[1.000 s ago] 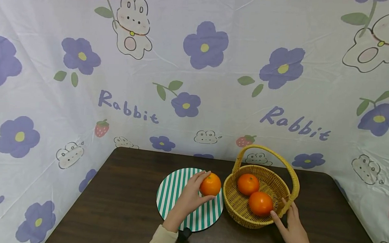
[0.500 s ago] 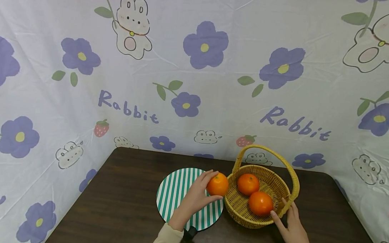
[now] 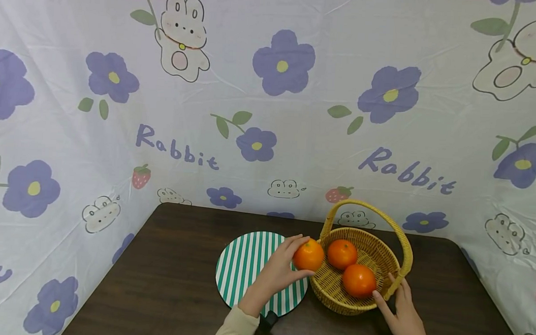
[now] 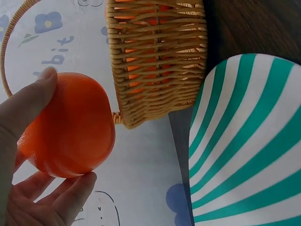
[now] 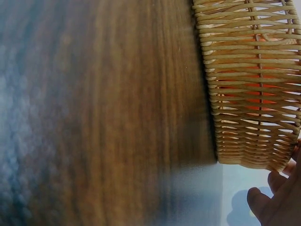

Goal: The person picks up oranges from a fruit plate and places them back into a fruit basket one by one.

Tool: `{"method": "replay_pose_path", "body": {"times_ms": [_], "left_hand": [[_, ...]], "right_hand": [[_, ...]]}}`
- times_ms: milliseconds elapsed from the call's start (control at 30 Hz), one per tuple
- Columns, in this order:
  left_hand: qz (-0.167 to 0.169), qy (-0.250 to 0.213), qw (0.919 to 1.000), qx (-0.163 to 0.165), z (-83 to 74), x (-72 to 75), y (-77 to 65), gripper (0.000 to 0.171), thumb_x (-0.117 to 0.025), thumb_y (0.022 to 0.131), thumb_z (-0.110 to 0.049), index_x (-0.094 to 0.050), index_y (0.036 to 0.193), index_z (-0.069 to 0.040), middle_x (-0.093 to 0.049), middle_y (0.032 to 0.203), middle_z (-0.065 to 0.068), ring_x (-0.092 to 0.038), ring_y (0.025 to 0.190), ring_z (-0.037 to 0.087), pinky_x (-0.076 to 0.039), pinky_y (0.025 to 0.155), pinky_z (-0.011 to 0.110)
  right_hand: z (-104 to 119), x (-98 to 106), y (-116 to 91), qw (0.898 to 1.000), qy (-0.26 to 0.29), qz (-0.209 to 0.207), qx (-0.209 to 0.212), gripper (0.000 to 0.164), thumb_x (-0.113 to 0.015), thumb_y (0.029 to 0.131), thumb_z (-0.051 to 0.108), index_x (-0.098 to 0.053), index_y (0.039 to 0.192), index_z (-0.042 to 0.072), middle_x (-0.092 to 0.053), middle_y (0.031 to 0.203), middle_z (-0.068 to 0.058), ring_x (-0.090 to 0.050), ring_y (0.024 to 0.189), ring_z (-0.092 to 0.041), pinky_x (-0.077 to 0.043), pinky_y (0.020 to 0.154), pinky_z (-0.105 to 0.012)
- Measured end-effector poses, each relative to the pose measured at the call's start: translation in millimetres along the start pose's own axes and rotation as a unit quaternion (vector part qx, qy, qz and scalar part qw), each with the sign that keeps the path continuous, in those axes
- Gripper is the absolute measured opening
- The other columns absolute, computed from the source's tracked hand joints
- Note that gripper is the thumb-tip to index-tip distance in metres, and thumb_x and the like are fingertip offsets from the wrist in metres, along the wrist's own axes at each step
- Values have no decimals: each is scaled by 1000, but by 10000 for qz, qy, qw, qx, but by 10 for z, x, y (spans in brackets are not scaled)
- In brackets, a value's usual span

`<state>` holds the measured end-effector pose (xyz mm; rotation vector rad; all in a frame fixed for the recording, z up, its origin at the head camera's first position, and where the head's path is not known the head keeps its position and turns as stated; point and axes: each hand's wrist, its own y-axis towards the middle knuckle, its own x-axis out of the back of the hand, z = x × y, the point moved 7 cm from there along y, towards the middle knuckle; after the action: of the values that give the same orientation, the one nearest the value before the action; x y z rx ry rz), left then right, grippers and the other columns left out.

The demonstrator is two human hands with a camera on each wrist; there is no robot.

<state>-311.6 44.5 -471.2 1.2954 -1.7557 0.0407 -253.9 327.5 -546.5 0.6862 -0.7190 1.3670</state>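
Note:
My left hand [image 3: 282, 266] holds an orange [image 3: 308, 255] at the left rim of a yellow wicker basket [image 3: 334, 304]. In the left wrist view, thumb and fingers curl round the orange [image 4: 75, 127], just beside the basket's woven wall [image 4: 157, 61]. Two more orange fruits, one toward the back [image 3: 342, 254] and one nearer the front [image 3: 359, 280], lie inside the basket. At the basket's right side, my right hand [image 3: 402, 312] grips the rim by the handle's base. Only part of that hand [image 5: 282, 197] shows in the right wrist view.
A round green-and-white striped mat [image 3: 242, 265] lies left of the basket, partly under my left forearm. Both rest on a dark wooden table [image 3: 158, 272]. A cloth with rabbits and purple flowers [image 3: 296, 119] hangs behind it. The basket's tall handle [image 3: 373, 206] arches over its opening.
My left hand has carried the orange rightward from over the striped mat to the basket's left rim. The right hand and the basket have stayed in place.

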Motion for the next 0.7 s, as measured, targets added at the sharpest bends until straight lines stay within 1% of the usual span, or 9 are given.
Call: {"method": "replay_pose_path", "body": {"times_ms": [100,267,400,467,567,700], "left_hand": [[100,-54,9999,3,-25,-31,22,75,-71,76,-44,-38,140,-24,-37,144,7,-47,123,21,-48,92,33],[200,-71,9998,-56,-67,-83,58,75,-70,76,-47,-39,140,-24,-37,144,6,-48,122,22,-48,92,34],[270,-70,9996,-92,-77,-134,80,74,-68,77,-49,-39,140,-24,-36,144,4,-48,122,21,-48,92,32],[293,-58,9995,-137,-85,-154,93,74,-68,77,-49,-39,140,-23,-37,144,3,-49,121,20,-48,92,31],[341,50,9992,-181,-98,-184,109,75,-67,77,-50,-40,140,-21,-38,143,3,-49,121,19,-48,92,30],[437,210,9986,-190,-122,-217,124,75,-68,77,-49,-39,141,-21,-39,142,3,-50,120,20,-47,93,31]], "right_hand": [[-7,-4,0,10000,9,56,-38,81,-33,94,57,-1,149,7,7,151,-24,-29,122,-58,-41,76,-65],[1,2,-3,10000,2,8,22,80,-34,95,56,-2,150,8,6,151,-24,-31,120,-59,-43,75,-63],[7,3,-6,10000,2,-13,32,80,-34,95,56,-3,150,8,5,151,-24,-32,120,-59,-43,75,-64],[5,1,-6,10000,7,2,6,80,-34,94,56,-2,150,8,6,151,-23,-30,121,-58,-42,76,-65],[5,3,-3,10000,-3,7,-5,80,-34,94,57,-2,150,8,6,151,-23,-30,122,-58,-41,77,-66],[6,4,-4,10000,-1,30,-7,81,-33,94,57,-1,150,8,6,151,-23,-29,122,-58,-41,77,-65]]}}
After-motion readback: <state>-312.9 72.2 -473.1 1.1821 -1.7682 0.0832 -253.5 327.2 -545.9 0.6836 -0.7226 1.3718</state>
